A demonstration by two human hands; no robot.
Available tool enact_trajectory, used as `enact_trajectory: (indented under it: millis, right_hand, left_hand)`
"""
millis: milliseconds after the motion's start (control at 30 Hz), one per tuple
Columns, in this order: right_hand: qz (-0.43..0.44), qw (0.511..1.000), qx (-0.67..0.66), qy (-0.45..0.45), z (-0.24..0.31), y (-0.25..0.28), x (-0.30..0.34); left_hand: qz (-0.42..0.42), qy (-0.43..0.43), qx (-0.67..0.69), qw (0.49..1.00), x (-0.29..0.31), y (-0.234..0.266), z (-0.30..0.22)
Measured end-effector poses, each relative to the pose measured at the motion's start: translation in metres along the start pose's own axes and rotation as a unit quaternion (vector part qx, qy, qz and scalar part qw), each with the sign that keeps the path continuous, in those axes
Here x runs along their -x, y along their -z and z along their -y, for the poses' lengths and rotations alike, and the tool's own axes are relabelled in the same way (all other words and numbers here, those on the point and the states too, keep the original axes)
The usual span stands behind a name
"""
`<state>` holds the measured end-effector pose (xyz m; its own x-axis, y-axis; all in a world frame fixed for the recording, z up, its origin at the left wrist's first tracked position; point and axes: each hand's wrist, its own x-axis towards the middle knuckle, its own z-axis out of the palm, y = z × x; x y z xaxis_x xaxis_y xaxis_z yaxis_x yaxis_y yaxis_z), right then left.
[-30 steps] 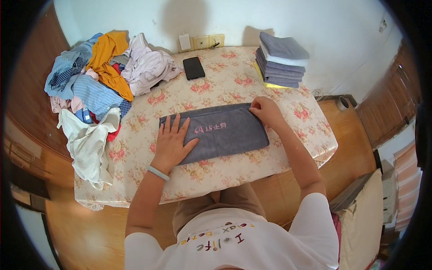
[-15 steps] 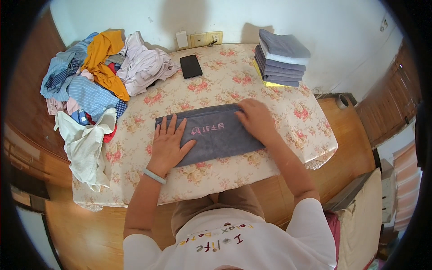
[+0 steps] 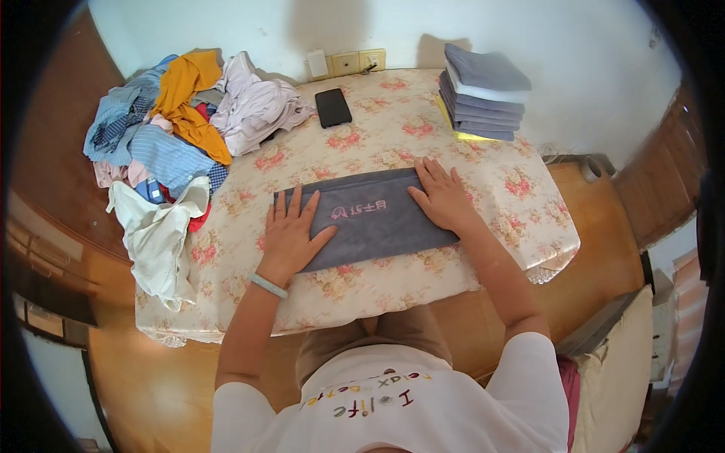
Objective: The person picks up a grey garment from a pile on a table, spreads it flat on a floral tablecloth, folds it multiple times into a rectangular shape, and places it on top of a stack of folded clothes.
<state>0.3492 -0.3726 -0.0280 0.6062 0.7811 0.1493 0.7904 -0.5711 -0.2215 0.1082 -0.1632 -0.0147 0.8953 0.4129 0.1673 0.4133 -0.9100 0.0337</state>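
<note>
A grey towel (image 3: 377, 234), folded into a long flat strip with pink lettering on it, lies on the table in front of me. On its left end my left hand (image 3: 291, 234) rests palm down, fingers spread. My right hand (image 3: 444, 196) lies flat over the towel's right end, its fingertips reaching the far edge. Neither hand grips the cloth. Beyond my right hand stands a neat stack of folded towels (image 3: 483, 94), mostly grey with a white one near the top and yellow at the bottom.
A heap of loose clothes (image 3: 166, 136) covers the table's left side, with a white garment (image 3: 158, 234) hanging over the edge. A black phone (image 3: 333, 108) lies near the wall sockets (image 3: 346, 63). The flowered tablecloth (image 3: 362, 298) reaches the table's front edge, close to my body.
My right hand's bent fingers at the towel's far right corner have straightened and flattened onto it. My left hand stays on the left end. The whole view has shifted slightly.
</note>
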Motion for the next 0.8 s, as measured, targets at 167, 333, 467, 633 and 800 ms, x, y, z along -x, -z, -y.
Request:
enact_trajectory:
  millis: [167, 333, 467, 633, 800]
  right_hand:
    - [0.000, 1.000, 0.018, -0.008, 0.002, -0.001, 0.000]
    - [-0.016, 1.000, 0.013, -0.013, 0.002, -0.002, 0.001]
    - [-0.031, 1.000, -0.001, -0.002, 0.000, -0.005, 0.003]
    - [-0.047, 0.999, -0.028, -0.001, -0.001, -0.006, 0.005]
    - [-0.040, 0.999, -0.018, -0.003, 0.003, -0.002, 0.005]
  left_hand:
    - [0.043, 0.024, 0.003, 0.999, -0.005, 0.008, -0.015]
    - [0.048, -0.102, 0.051, 0.992, -0.014, 0.004, -0.079]
    - [0.047, -0.168, 0.106, 0.979, -0.027, -0.005, -0.129]
    - [0.029, -0.150, 0.099, 0.983, -0.034, -0.020, -0.116]
    - [0.009, -0.120, 0.050, 0.991, -0.021, -0.013, -0.046]
